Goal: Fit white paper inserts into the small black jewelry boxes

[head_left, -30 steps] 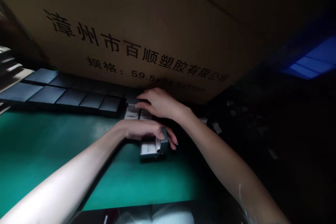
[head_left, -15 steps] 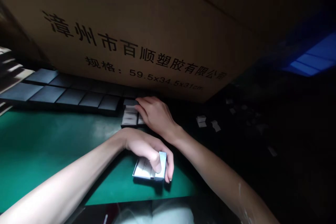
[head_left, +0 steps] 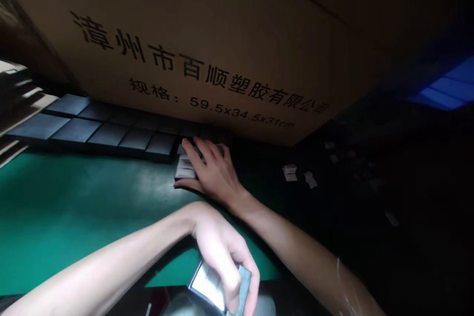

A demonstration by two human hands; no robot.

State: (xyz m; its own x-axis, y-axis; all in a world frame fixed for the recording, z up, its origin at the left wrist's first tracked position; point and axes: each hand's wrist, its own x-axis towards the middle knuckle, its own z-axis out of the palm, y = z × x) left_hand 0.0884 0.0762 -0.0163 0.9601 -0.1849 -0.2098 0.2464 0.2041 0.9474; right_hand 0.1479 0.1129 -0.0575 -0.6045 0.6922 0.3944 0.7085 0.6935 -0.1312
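My left hand (head_left: 225, 256) is closed round a small flat box (head_left: 209, 284) at the near edge of the green table. The box has dark edges and a bright white inside. Its thumb presses on the inside, and the fingers wrap the far-right side. Further back, my right hand (head_left: 213, 168) reaches over another small dark box with white pieces inside (head_left: 186, 170). The thumb lies along that box's near edge while the other fingers spread across its top and back, so the hand spans it. Much of this box is hidden under the palm.
Two rows of closed dark flat boxes (head_left: 107, 134) stand left of my right hand. Behind them rises a large cardboard carton (head_left: 222, 19) with black print. Small white folded pieces (head_left: 290, 173) lie to the right in shadow. Stacked light sheets (head_left: 22, 103) sit at the far left.
My left hand has moved nearer to me, carrying its small box over the table's edge. My right hand has shifted, its thumb now at the near edge of the back box.
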